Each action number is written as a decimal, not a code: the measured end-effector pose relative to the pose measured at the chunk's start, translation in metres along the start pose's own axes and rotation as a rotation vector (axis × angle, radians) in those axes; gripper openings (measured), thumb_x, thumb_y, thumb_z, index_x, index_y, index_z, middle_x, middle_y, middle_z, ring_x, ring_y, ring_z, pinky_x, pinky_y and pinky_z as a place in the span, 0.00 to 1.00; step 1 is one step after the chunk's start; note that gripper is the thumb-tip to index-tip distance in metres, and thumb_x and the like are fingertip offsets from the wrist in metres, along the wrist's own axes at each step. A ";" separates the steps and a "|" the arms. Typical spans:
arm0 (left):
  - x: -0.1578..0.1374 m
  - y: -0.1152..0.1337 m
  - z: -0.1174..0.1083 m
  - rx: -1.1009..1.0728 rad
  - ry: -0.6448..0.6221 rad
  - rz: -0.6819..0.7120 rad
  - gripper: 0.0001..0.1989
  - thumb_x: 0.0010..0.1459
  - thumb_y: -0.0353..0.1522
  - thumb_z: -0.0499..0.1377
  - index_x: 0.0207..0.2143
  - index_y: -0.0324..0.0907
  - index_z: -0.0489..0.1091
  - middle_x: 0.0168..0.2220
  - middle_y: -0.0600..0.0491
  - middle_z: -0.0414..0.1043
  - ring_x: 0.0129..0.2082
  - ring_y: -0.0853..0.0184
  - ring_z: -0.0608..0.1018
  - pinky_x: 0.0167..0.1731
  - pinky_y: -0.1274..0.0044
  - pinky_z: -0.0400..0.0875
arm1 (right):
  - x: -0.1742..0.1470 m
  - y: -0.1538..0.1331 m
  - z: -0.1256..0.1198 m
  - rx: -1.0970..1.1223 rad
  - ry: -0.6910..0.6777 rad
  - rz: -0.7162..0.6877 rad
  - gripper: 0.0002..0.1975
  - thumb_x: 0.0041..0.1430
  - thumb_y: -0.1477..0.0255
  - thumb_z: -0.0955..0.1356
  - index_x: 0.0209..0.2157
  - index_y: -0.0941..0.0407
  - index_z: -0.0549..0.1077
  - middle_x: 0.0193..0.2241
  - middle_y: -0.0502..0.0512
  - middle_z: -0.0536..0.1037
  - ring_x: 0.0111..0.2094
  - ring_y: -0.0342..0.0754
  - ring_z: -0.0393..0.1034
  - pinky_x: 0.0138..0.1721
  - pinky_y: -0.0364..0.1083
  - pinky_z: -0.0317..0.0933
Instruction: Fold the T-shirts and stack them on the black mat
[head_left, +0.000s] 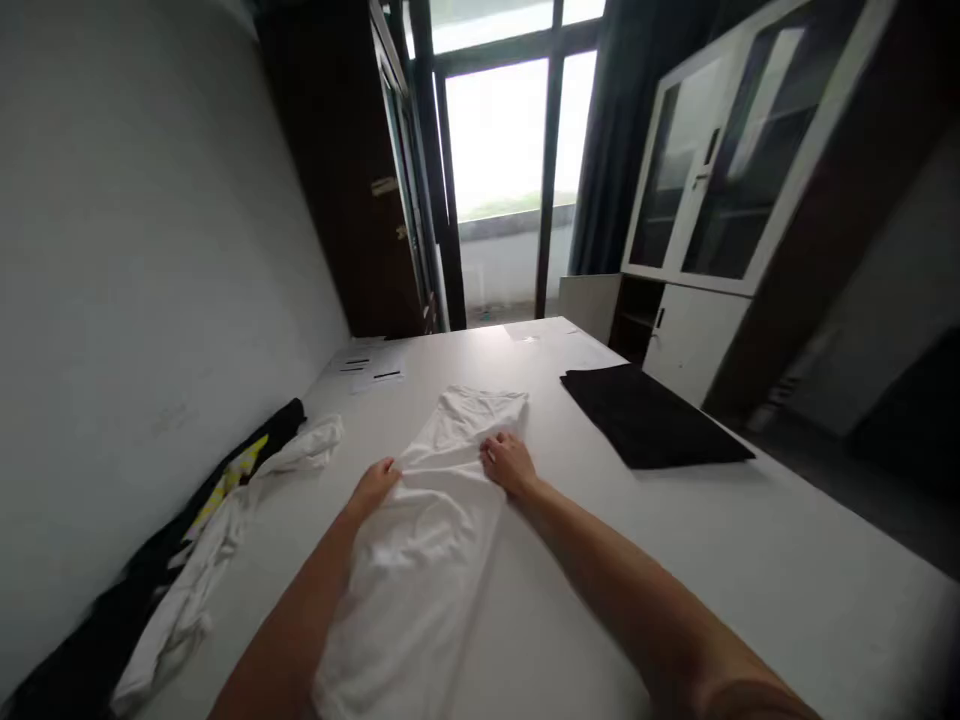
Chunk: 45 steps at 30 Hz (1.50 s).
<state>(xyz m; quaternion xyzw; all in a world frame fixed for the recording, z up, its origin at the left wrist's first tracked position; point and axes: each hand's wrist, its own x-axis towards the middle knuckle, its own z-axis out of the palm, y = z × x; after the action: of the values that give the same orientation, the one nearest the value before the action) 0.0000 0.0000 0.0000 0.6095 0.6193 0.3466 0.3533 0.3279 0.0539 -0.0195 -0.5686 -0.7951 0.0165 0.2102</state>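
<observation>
A long white folded garment point(420, 560) lies lengthwise on the white table, its far end narrower and its middle creased. My left hand point(376, 487) is closed on the garment's left edge, thumb on top; the other fingertips are hidden under or behind the cloth. Across from it, my right hand point(506, 462) rests on the garment by its right edge, the fingers bent and somewhat apart on the fabric. No cloth is visibly pinched in the right hand.
A folded black cloth point(652, 415) lies at the table's right edge. Crumpled white clothing point(225, 530), a yellow patterned piece point(229, 485) and black clothing point(150, 560) are heaped along the left wall. Papers point(371, 368) with dark pens lie farther back. White cabinets point(697, 330) stand at right.
</observation>
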 end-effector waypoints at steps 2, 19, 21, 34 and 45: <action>-0.002 0.004 0.001 -0.028 -0.030 -0.008 0.20 0.49 0.38 0.58 0.42 0.37 0.76 0.40 0.49 0.79 0.43 0.57 0.77 0.44 0.71 0.71 | 0.000 0.001 -0.001 0.007 -0.005 -0.012 0.15 0.69 0.63 0.65 0.48 0.55 0.78 0.48 0.62 0.75 0.52 0.55 0.65 0.54 0.48 0.54; -0.063 0.064 0.090 0.275 -0.423 0.424 0.33 0.58 0.31 0.61 0.66 0.43 0.65 0.65 0.45 0.67 0.64 0.54 0.69 0.66 0.62 0.59 | 0.020 0.011 -0.023 0.460 0.049 0.214 0.18 0.70 0.57 0.63 0.49 0.52 0.77 0.36 0.53 0.83 0.37 0.48 0.76 0.38 0.43 0.60; -0.075 0.075 0.096 0.333 -0.471 0.495 0.33 0.58 0.31 0.61 0.67 0.42 0.65 0.63 0.43 0.69 0.62 0.53 0.71 0.65 0.61 0.61 | 0.017 -0.006 -0.023 0.464 -0.003 0.160 0.21 0.68 0.53 0.65 0.50 0.53 0.77 0.37 0.54 0.82 0.37 0.48 0.76 0.38 0.43 0.61; -0.033 0.072 0.029 -0.505 -0.337 -0.011 0.17 0.60 0.37 0.64 0.49 0.39 0.78 0.34 0.51 0.74 0.33 0.69 0.75 0.37 0.77 0.71 | 0.018 -0.028 -0.012 0.427 -0.080 0.234 0.09 0.64 0.68 0.63 0.30 0.53 0.70 0.31 0.52 0.76 0.34 0.48 0.65 0.35 0.44 0.52; -0.009 0.019 0.027 -0.886 -0.083 -0.356 0.14 0.60 0.30 0.62 0.48 0.42 0.68 0.44 0.45 0.76 0.40 0.61 0.82 0.44 0.65 0.79 | -0.016 -0.113 -0.051 1.502 -0.057 0.145 0.17 0.57 0.57 0.68 0.28 0.51 0.58 0.25 0.46 0.61 0.30 0.46 0.57 0.33 0.45 0.58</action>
<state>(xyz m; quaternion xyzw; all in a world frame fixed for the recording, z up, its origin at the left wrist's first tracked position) 0.0332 -0.0088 0.0027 0.2981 0.4920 0.4865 0.6576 0.2490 -0.0116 0.0513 -0.3225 -0.5360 0.5826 0.5190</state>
